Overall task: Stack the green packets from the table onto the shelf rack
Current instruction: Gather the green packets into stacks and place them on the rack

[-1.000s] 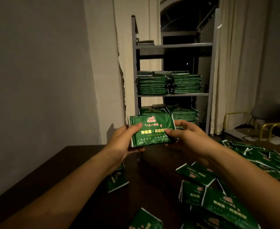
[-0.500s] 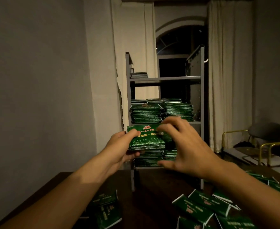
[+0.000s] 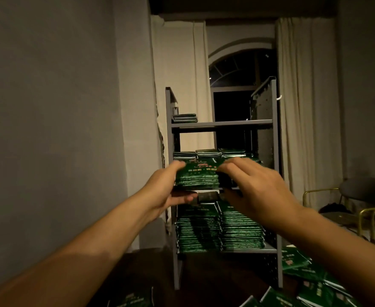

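The green packet (image 3: 201, 171) is looking flat and shiny, with pale printed lines and small reddish marks on top. It is lying on a packet stack on the middle level of the shelf rack (image 3: 275, 165). The left hand (image 3: 166, 191) is gripping its left edge, thumb on top. The right hand (image 3: 255, 189) is arching over its right end, curled fingers (image 3: 228, 168) touching the top.

head cam, single view | worn at head height, faces forward, pitched slightly down | shelf rack (image 3: 223, 125) centred, close, at arm's reach | both forearms enter from bottom corners, hands meet mid-frame | dark surface (image 3: 215, 282) only along bottom edge | wide-angle, walls bow at edges | no second view, no overlap
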A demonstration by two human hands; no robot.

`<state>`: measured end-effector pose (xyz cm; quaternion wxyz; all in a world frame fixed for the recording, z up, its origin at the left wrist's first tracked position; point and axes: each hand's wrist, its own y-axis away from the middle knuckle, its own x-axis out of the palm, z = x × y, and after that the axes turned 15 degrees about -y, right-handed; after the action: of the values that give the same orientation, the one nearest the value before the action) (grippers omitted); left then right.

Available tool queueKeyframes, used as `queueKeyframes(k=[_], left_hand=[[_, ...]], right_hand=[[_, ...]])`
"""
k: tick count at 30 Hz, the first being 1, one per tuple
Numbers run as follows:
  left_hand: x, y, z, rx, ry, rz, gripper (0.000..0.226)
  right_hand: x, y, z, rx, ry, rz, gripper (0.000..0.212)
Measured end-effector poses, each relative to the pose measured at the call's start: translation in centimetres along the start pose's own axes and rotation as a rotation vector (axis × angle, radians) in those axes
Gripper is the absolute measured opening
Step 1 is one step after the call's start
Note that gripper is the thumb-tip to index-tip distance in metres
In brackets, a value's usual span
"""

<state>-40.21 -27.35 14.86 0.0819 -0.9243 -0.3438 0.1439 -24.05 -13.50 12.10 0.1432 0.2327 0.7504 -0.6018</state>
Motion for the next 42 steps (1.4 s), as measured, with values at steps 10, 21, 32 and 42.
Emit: queueKeyframes(k=[10,21,32,42], left_hand=[[-3.7,-7.3,1.2,0.971,-1.166,-0.413,0.044],[-3.2,-11.9,3.5,1.068,-1.266,-0.509,0.038],[-2.9,-13.5,4.8,1.105,-1.466,-0.581,0.04],[-3.0,-14.2,5.2,1.036,-1.755,-0.609,0.064]], right_hand=[[3.0,-5.4,-5.7,0.203,-0.015,-0.073,0.038],[7.1,-7.9,-6.9,0.258,-0.114,-0.006,0.036],[7.8,-7.1,-7.7,0.209,-0.106,0.06,0.029],[8.2,-7.4,-8.0,0.211,-0.11,0.097,0.03]])
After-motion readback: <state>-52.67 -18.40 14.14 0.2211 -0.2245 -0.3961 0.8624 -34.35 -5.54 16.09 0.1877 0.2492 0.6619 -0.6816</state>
